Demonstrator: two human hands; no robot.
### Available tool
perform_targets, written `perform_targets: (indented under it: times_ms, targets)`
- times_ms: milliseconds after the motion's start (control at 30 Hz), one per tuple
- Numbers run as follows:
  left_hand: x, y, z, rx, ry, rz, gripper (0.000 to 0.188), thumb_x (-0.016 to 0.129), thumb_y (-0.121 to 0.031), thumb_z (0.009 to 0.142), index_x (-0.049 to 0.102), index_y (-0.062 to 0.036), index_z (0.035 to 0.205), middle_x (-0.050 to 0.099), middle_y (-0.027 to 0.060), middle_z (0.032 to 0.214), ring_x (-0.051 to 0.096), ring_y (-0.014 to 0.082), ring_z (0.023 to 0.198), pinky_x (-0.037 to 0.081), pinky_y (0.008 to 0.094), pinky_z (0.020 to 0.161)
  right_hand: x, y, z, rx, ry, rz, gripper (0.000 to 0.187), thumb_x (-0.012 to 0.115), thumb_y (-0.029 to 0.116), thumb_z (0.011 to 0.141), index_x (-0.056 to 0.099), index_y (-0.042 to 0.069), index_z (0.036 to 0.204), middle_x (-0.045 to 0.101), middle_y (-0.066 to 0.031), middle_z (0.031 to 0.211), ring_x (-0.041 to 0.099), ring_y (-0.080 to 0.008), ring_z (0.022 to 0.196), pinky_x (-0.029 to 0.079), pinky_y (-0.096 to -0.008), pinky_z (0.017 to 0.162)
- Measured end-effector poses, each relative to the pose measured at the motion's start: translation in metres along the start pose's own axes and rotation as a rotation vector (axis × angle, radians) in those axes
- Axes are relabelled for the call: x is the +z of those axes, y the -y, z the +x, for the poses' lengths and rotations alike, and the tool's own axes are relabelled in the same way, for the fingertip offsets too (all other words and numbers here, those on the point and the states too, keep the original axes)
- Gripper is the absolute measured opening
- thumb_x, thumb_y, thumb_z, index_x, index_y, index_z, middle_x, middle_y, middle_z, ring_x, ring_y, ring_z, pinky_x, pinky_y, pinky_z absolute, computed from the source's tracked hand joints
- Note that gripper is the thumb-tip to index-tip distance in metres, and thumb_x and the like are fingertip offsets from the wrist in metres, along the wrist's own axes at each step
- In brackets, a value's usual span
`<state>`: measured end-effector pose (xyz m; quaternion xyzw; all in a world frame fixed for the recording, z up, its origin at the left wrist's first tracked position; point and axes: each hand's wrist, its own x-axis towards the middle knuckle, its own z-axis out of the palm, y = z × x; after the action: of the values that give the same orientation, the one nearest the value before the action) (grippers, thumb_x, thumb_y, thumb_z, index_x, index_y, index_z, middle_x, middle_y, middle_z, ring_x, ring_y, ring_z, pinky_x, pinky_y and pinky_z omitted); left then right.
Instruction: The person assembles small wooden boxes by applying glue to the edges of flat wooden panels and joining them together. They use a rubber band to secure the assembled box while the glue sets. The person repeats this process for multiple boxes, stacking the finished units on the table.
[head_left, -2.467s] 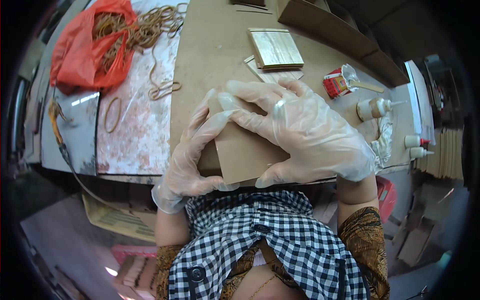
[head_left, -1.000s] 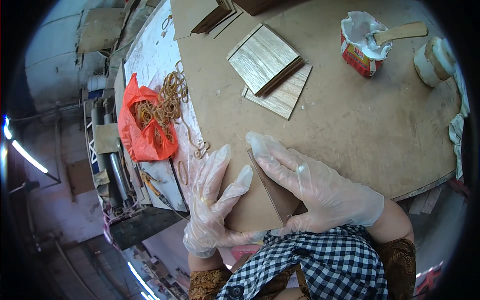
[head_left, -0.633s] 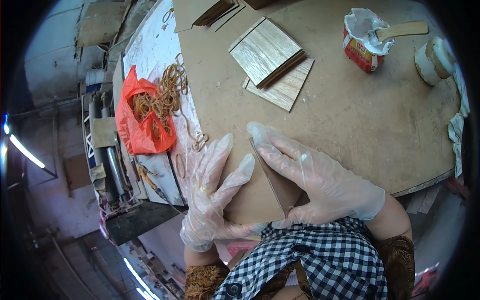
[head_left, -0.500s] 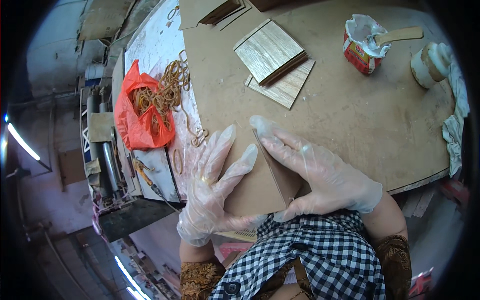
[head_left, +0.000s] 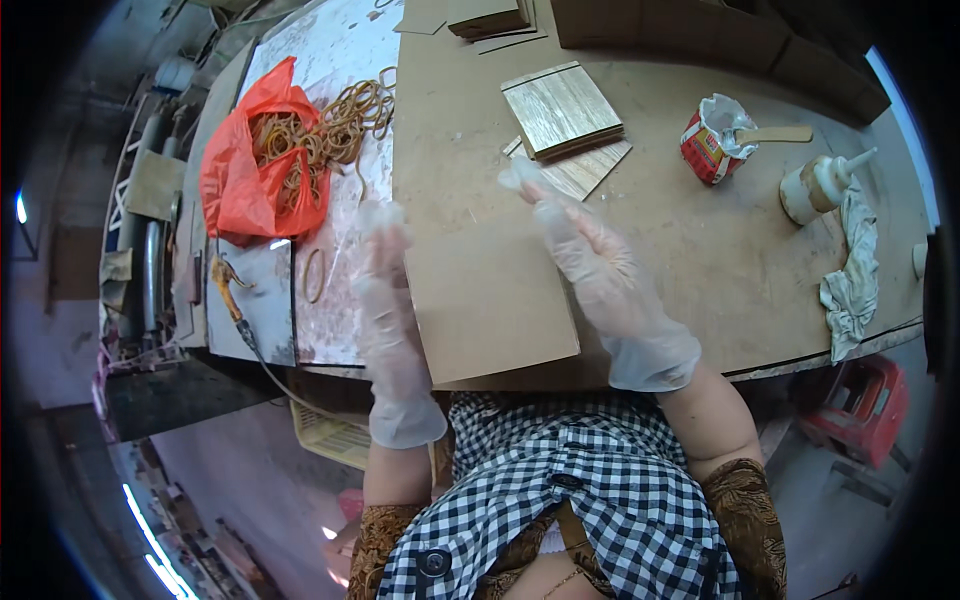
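Between my hands lies a brown square board piece (head_left: pixel 492 305), near the table's front edge. Its flat top faces me; how deep it is, I cannot tell. My left hand (head_left: pixel 388 330), in a clear glove, is upright along its left edge, fingers stretched and somewhat blurred. On the right edge is my right hand (head_left: pixel 612 285), gloved too, with its fingers straight and pointing away from me. Neither hand is wrapped round anything. Beyond the fingertips sits a small stack of wood-grain panels (head_left: pixel 563 108), with another wood-grain panel (head_left: pixel 585 175) partly under it.
A red plastic bag (head_left: pixel 225 190) spilling tan rubber bands (head_left: pixel 350 125) lies left. To the right are a tub of white paste (head_left: pixel 703 155) with a wooden-handled tool, a squeeze bottle (head_left: pixel 808 192) and a rag (head_left: pixel 850 285). Brown boxes (head_left: pixel 690 35) line the back.
The brown piece went from tilted, with a side face showing, to its square top facing up. My left hand moved off its top to its left edge. The head view shifted.
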<state>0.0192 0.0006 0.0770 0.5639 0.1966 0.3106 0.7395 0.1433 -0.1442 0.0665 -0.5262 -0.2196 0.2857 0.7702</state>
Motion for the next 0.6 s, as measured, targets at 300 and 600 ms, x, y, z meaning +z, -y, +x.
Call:
perform_targets:
  times_ms: [300,600]
  targets:
    - [0.016,-0.003,-0.008,-0.154,0.094,0.021,0.056,0.034,-0.032,0.106,0.021,-0.0003,0.151,0.028,0.0102,0.155,0.032,0.0206,0.14,0.026,0.0341,0.115,0.016,0.0,-0.001,-0.01,-0.128,-0.146,0.036,0.047,0.015,0.102,0.055,-0.004,0.131,0.06,-0.0114,0.132,0.051,-0.0159,0.126,0.035,-0.0277,0.107]
    - [-0.005,0.01,0.0,-0.048,0.201,0.111,0.056,0.033,-0.032,0.106,0.023,0.0018,0.151,0.028,0.0116,0.155,0.03,0.0191,0.14,0.024,0.0318,0.115,0.018,0.005,-0.002,-0.006,-0.12,-0.221,0.035,0.046,0.014,0.102,0.055,-0.005,0.131,0.061,-0.0089,0.129,0.052,-0.0138,0.122,0.037,-0.0263,0.105]
